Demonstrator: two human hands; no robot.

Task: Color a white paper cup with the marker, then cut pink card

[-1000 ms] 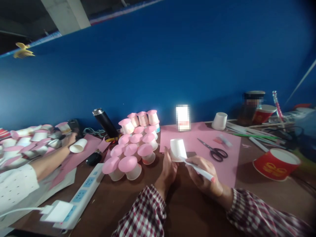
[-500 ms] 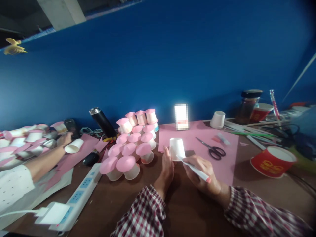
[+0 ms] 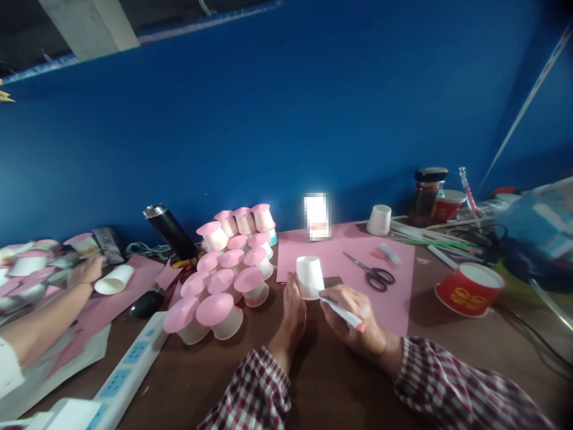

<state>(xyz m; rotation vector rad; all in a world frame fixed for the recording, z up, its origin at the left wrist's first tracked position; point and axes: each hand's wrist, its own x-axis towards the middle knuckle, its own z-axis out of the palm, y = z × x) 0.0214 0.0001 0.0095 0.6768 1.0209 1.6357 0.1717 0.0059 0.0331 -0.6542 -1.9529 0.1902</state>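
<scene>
An upside-down white paper cup (image 3: 308,276) stands on the dark table in front of me. My left hand (image 3: 293,310) is against its left side and steadies it; some of its fingers are hidden. In my right hand (image 3: 353,316) is a white marker (image 3: 344,313) with a red end. The marker's other end points at the lower right of the cup, and whether it touches cannot be made out. To the left stand several cups topped with pink paper discs (image 3: 221,309).
Pink paper (image 3: 389,304) lies under black scissors (image 3: 378,278). Another white cup (image 3: 379,220) stands behind. A red paper bowl (image 3: 468,292) is at right. At left are a power strip (image 3: 128,364), a black flask (image 3: 170,230) and another person's hand (image 3: 88,270) among cups.
The view has turned slightly right, so everything appears further left. My hands remain at the cup, with the marker still at its lower right. The other person's arm has shifted slightly.
</scene>
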